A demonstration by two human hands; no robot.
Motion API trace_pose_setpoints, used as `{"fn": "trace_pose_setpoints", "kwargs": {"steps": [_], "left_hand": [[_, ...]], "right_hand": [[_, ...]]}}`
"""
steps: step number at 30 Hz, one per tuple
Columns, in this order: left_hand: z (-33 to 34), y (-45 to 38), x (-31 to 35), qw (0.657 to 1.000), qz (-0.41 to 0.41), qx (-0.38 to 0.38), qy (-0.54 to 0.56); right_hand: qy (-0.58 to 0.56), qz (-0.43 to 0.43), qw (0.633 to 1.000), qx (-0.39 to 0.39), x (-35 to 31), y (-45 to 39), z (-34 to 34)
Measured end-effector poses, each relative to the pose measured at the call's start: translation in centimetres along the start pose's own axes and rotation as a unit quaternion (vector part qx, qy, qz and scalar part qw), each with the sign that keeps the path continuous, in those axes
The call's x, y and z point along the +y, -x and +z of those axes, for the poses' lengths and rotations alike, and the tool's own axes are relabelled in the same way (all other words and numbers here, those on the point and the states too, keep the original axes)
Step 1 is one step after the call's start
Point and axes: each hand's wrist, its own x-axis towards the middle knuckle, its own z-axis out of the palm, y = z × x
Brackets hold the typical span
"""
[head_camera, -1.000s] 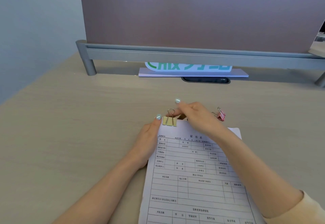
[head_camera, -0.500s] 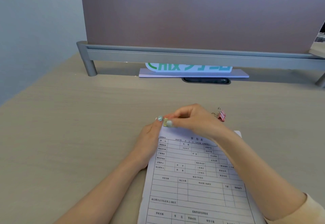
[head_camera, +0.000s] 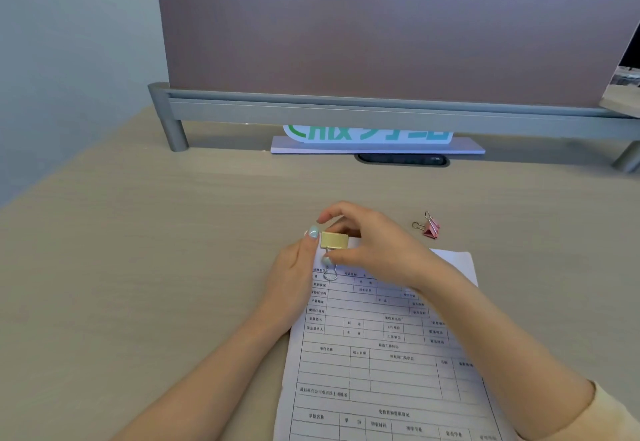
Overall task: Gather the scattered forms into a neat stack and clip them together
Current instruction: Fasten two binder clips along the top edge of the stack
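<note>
A stack of printed forms [head_camera: 381,371] lies on the desk in front of me. A gold binder clip [head_camera: 334,240] grips its top left corner, and one wire handle lies folded flat on the top sheet. My left hand [head_camera: 294,284] pins the stack's left edge, thumb tip touching the clip. My right hand [head_camera: 374,243] reaches over the top edge, with its thumb pressing on the folded handle and its index finger curled behind the clip.
A pink binder clip [head_camera: 429,227] lies on the desk to the right of my hands. A partition screen [head_camera: 381,42] on a grey rail closes the far side. Under it stand a white sign with green lettering [head_camera: 367,135] and a dark cable slot [head_camera: 401,160].
The clip's wire handle stood upright a second ago. My right hand has folded it down flat onto the top sheet. My left hand has stayed on the stack's edge.
</note>
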Motion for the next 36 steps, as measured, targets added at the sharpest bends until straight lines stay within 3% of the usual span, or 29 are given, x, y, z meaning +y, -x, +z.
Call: {"fn": "trace_pose_setpoints", "kwargs": {"steps": [12, 17, 20, 25, 28, 32, 34, 36], "left_hand": [[0.2, 0.6, 0.8, 0.997, 0.066, -0.001, -0.035], [-0.2, 0.2, 0.9, 0.999, 0.009, -0.045, 0.019], [-0.4, -0.1, 0.8, 0.999, -0.005, -0.023, 0.037], [-2.4, -1.0, 0.7, 0.997, -0.063, 0.047, -0.027], [-4.2, -1.8, 0.9, 0.990, -0.123, 0.042, -0.057], [-5.6, -2.8, 0.9, 0.975, -0.130, 0.029, -0.178], [-5.7, -3.4, 0.6, 0.958, -0.098, 0.066, -0.263], [-5.0, -3.7, 1.0, 0.956, -0.044, 0.103, -0.270]], "right_hand": [[-0.009, -0.046, 0.999, 0.004, 0.1, 0.3, -0.3], [-0.022, -0.045, 0.998, 0.043, 0.4, 0.0, -0.4], [-0.026, -0.040, 0.997, 0.067, 0.7, -0.2, -0.7], [0.029, 0.025, 0.964, 0.263, 4.4, -1.1, -3.4], [0.067, 0.085, 0.932, 0.345, 7.9, -0.7, -4.7], [0.133, 0.134, 0.921, 0.340, 10.8, 0.1, -4.7], [0.143, 0.132, 0.921, 0.338, 11.0, 0.2, -4.4], [0.156, 0.125, 0.922, 0.332, 11.1, 0.1, -4.3]]}}
